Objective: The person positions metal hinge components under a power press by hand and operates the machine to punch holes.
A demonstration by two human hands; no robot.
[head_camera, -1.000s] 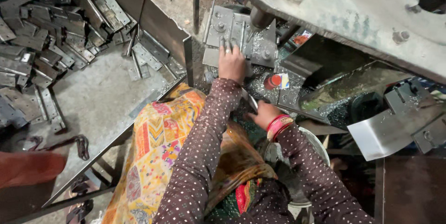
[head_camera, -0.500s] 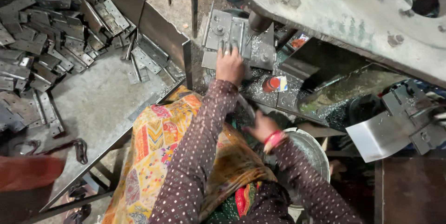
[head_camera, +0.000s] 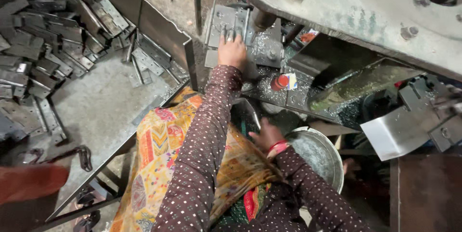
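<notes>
Two hands were observed: left hand [head_camera: 232, 51] pressed flat, fingers spread, on a metal plate [head_camera: 226, 20] under the press; right hand [head_camera: 266, 135] loosely open, empty. Crushed fingers were judged possible.

A single head-worn camera looks steeply down from close above the person's lap, facing the press machine [head_camera: 356, 15]; metal plates [head_camera: 43, 44] lie left of it.

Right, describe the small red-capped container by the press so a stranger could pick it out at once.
Find the big grey-green machine body across the top. Below it, on the shaving-strewn bed right of the left hand, lies the small container. Among grey plates it alone is red and white.
</notes>
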